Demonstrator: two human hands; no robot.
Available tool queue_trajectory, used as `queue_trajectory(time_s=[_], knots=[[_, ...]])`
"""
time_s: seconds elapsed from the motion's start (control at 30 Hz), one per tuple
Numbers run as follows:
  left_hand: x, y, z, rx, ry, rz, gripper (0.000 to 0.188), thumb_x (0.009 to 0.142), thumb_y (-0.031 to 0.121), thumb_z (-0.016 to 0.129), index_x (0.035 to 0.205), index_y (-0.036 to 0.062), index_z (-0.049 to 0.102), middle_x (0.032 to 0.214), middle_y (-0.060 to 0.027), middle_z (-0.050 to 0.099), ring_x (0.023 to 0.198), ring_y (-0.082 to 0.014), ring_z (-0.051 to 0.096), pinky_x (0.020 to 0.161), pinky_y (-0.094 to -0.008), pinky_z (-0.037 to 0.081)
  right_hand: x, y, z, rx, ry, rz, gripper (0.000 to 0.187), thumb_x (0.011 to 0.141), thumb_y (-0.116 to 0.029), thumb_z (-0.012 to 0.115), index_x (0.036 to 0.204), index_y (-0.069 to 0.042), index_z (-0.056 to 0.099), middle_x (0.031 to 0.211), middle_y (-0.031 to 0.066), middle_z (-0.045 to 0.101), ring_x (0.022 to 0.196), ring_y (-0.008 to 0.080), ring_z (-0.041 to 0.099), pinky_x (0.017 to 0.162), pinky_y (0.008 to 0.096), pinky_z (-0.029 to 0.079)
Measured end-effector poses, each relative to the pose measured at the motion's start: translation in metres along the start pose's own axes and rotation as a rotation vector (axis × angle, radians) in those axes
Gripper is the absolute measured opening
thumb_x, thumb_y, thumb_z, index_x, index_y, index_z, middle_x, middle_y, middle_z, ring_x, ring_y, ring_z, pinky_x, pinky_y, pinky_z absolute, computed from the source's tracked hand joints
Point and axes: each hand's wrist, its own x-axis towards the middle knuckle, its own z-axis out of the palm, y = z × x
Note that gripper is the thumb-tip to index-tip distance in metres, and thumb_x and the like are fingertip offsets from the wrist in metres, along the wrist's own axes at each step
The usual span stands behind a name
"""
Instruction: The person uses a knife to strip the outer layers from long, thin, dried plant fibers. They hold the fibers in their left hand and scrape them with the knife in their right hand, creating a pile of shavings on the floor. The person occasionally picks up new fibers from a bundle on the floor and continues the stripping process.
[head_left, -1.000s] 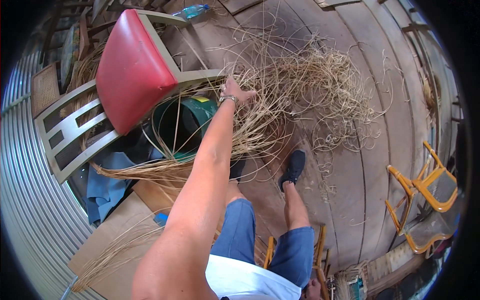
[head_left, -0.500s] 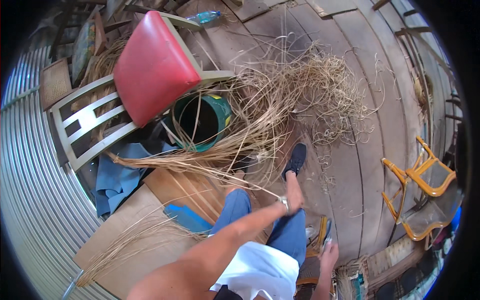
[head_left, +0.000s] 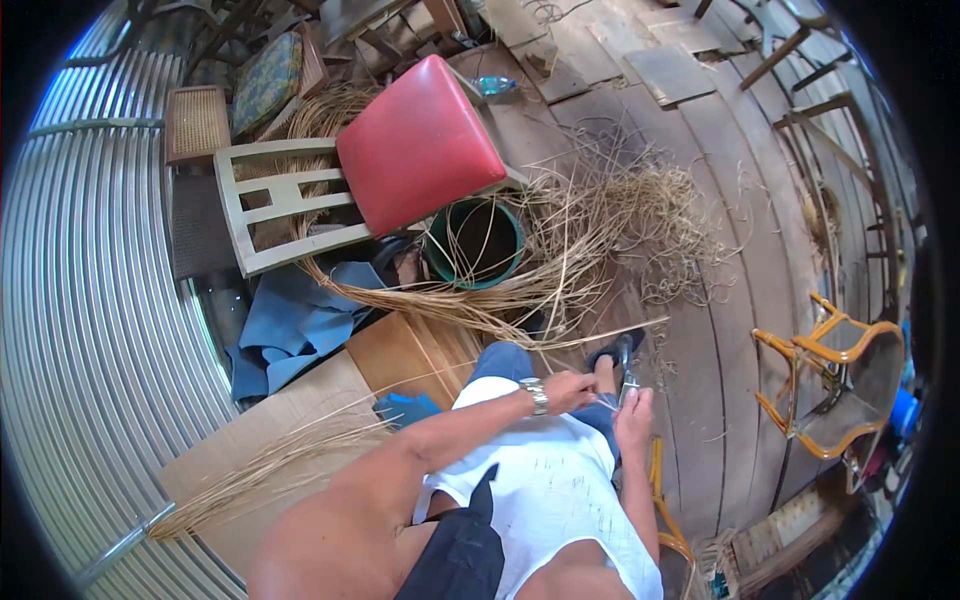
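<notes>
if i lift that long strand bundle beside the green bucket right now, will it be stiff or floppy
The strand bundle will probably flex springily rather than hang limp, since its strips bow in long curves. It should be fairly light, as the strips look thin. Its spread end may snag, because it runs into the tangled heap.

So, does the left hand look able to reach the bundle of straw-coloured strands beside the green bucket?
Probably yes. The bundle lies just past the left knee, and nothing seems to block the way; but the left hand appears to pinch a thin strip, which it may need to release first.
</notes>
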Motion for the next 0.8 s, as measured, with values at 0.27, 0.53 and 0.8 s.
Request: queue_trajectory(time_s=[0.27,0.53,0.8], knots=[[-0.071,-0.050,-0.092,0.503,-0.182,-0.113,0.022,0.095,0.030,0.051,0.101,0.0124,0.063,0.082,-0.0089,0.067,0.080,-0.0279,0.066,0.070,-0.0417,0.050,0.000,0.314,-0.263,-0.575,0.283,-0.067,0.050,0.100,-0.035,0.041,0.132,0.003,0.044,0.108,0.0165,0.055,0.084,0.0267,0.057,0.082,0.0432,0.047],[-0.031,-0.075,-0.095,0.840,-0.045,-0.279,0.030,0.091,0.034,0.052,0.098,0.0076,0.064,0.098,-0.0166,0.067,0.094,-0.0371,0.063,0.080,-0.0452,0.049,-0.021,0.242,-0.407,-0.565,0.734,0.102,0.033,0.099,-0.035,0.039,0.103,-0.006,0.052,0.091,0.0245,0.063,0.090,0.0431,0.061,0.076,0.0511,0.045],[0.094,0.156,0.140,0.308,-0.277,0.349,0.024,0.093,0.027,0.055,0.096,0.0044,0.063,0.074,-0.0107,0.065,0.068,-0.0213,0.064,0.064,-0.0358,0.049,-0.038,0.112,-0.211,0.019,0.393,-0.189,0.023,0.095,-0.026,0.049,0.093,-0.003,0.051,0.081,0.0202,0.058,0.074,0.0334,0.057,0.068,0.0436,0.045]])
